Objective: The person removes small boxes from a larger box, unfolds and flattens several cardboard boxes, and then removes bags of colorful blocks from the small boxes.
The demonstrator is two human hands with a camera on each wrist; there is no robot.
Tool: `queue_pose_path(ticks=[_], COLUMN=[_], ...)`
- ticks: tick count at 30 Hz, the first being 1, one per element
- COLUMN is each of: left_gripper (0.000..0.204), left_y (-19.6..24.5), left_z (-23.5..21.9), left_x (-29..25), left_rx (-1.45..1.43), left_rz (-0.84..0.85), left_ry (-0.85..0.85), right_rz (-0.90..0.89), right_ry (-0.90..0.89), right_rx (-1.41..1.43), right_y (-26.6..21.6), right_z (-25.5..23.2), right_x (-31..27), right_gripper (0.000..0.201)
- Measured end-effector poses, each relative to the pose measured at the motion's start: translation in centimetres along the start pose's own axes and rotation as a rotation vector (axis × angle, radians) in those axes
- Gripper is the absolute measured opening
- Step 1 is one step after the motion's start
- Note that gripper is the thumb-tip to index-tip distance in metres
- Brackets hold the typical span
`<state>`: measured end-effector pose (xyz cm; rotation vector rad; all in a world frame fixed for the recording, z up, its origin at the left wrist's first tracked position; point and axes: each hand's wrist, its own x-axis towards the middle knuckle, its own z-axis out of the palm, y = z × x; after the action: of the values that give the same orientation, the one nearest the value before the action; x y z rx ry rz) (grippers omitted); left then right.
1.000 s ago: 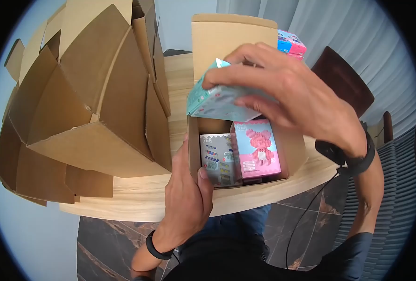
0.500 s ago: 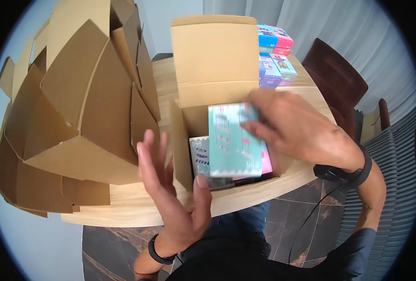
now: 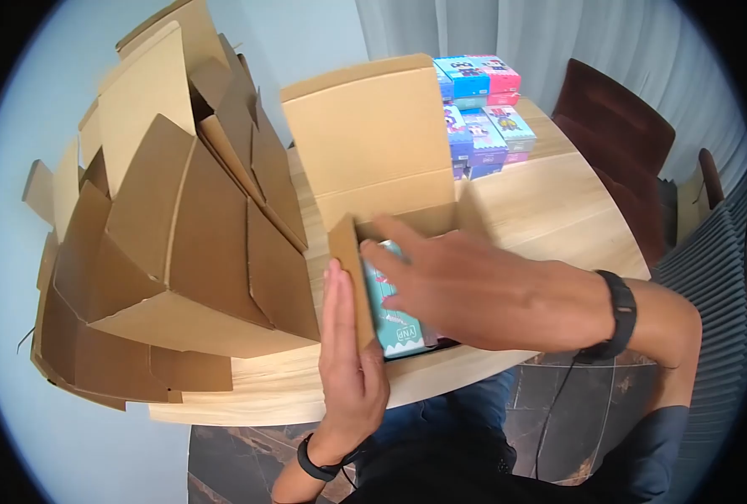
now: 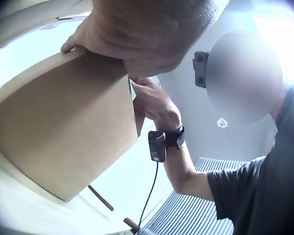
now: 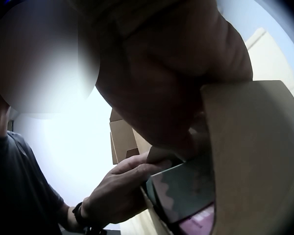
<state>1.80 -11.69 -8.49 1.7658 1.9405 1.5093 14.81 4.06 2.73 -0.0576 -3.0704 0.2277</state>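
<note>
A cardboard carton with its lid (image 3: 378,139) raised stands near the table's front edge. Inside it lies a teal box (image 3: 399,333) marked YNP, partly covered by my right hand (image 3: 474,290). That hand reaches over the teal box, fingers extended toward the carton's far left corner. My left hand (image 3: 351,361) rests along the outside of the carton's left wall (image 3: 348,286), fingers straight, thumb by the near corner. Below the teal box, a strip of a pink box (image 5: 200,223) shows in the right wrist view.
Large opened cardboard boxes (image 3: 210,227) are nested together at the left. Several small colourful boxes (image 3: 483,139) are stacked at the table's far side. A dark brown chair (image 3: 613,139) stands beyond the table (image 3: 567,223) at the right.
My right hand has brought the teal box from above the carton down into it, over the grey and pink boxes. The left hand has come back against the carton's left wall, which now sits turned.
</note>
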Motion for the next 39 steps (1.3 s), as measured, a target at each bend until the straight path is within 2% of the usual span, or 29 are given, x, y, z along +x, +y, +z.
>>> queue_pose_path(ticks=[1,2,3,5,6,7,8,9,10,12,14,15,17,18,20,22,23,25,26,27,29,31,32,34,35,37,38,39], left_gripper=[0.072,0.067,0.067,0.065,0.062,0.062,0.063,0.063,0.063,0.063,0.065,0.068,0.071,0.068,0.066,0.069,0.069,0.081,0.083,0.083,0.072,0.068,0.069,0.077,0.077,0.077,0.08,0.08], left_y=[-0.1,0.0,0.1,0.1,-0.4,-0.5,-0.1,0.2,0.4,0.7,0.1,-0.2,-0.1,-0.1,0.1,0.8,1.7,3.8,4.4,4.3,4.0,3.6,3.4,3.2,2.9,1.8,1.7,1.5], left_z=[-0.1,-0.3,-0.6,-1.3,-1.2,-0.8,-0.1,0.4,1.1,2.1,1.6,1.5,1.7,1.6,1.2,0.4,0.0,-0.6,-0.4,-0.3,-0.7,-0.9,-1.3,-1.8,-1.7,-1.5,-1.4,-1.5], left_x=[0.0,0.0,0.2,0.4,0.2,0.0,-0.2,-0.1,0.1,-0.2,-0.7,-0.8,-0.7,-0.7,-0.6,-0.3,0.3,1.6,2.4,2.8,3.5,3.5,3.3,3.3,3.1,2.7,2.4,2.3], left_rx=[0.047,0.087,0.078,0.149,0.135,0.066,-0.023,-0.105,-0.1,-0.197,-0.112,-0.048,-0.012,0.016,0.04,0.134,0.122,0.299,0.358,0.349,0.496,0.474,0.478,0.497,0.499,0.42,0.388,0.397], left_rz=[0.048,0.067,0.067,0.124,0.111,0.081,0.015,-0.046,-0.037,-0.067,-0.053,-0.041,-0.034,-0.023,-0.008,-0.016,-0.006,0.088,0.131,0.135,0.168,0.174,0.183,0.212,0.179,0.236,0.237,0.235], left_ry=[-0.016,-0.022,-0.021,-0.113,-0.084,-0.034,0.021,0.064,0.058,0.209,0.132,0.09,0.089,0.078,0.066,-0.037,-0.042,-0.05,0.026,0.028,-0.15,-0.142,-0.161,-0.146,-0.137,-0.043,-0.03,-0.038], right_rz=[0.169,0.184,0.189,0.334,0.45,0.559,0.491,0.471,0.451,0.451,0.382,0.383,0.414,0.434,0.414,0.416,0.407,0.402,0.387,0.372,0.362,0.406,0.404,0.388,0.372,0.244,0.238,0.284], right_ry=[0.04,0.309,0.303,0.887,0.907,0.92,0.903,0.844,0.892,0.958,0.909,0.918,0.96,0.976,0.959,0.958,0.945,0.924,0.918,0.912,0.913,0.846,0.851,0.997,0.971,0.734,0.732,0.593], right_rx=[0.081,0.02,0.014,0.203,0.396,0.588,0.743,0.817,0.837,0.888,0.682,0.695,0.454,0.462,0.463,0.445,0.437,0.416,0.413,0.412,0.409,0.414,0.41,0.19,0.206,0.45,0.463,0.351], right_y=[-0.2,-0.3,0.4,1.7,2.0,2.2,2.3,1.6,0.5,-0.8,-1.4,-1.4,-1.0,-1.3,-1.5,-1.4,-1.3,-1.2,-1.2,-1.2,-1.2,-1.4,-1.8,-2.9,-3.8,-5.1,-4.8,-4.3], right_z=[-0.3,0.2,0.2,-0.2,1.4,4.4,7.4,9.0,9.7,10.5,10.7,11.4,12.9,12.9,12.7,12.5,12.5,12.5,12.4,12.4,12.1,11.2,10.4,7.8,6.2,3.8,3.7,3.5], right_x=[-0.5,-1.5,-3.2,-7.1,-8.4,-9.3,-9.6,-9.4,-8.6,-7.4,-6.7,-6.4,-6.1,-5.9,-6.0,-6.2,-6.2,-6.4,-6.4,-6.5,-6.7,-6.8,-7.1,-8.0,-8.0,-6.9,-5.5,-3.9], right_gripper=[0.039,0.044,0.044,0.049,0.056,0.064,0.071,0.078,0.078,0.077,0.066,0.066,0.06,0.062,0.065,0.068,0.07,0.072,0.074,0.075,0.074,0.07,0.07,0.067,0.067,0.063,0.063,0.067])
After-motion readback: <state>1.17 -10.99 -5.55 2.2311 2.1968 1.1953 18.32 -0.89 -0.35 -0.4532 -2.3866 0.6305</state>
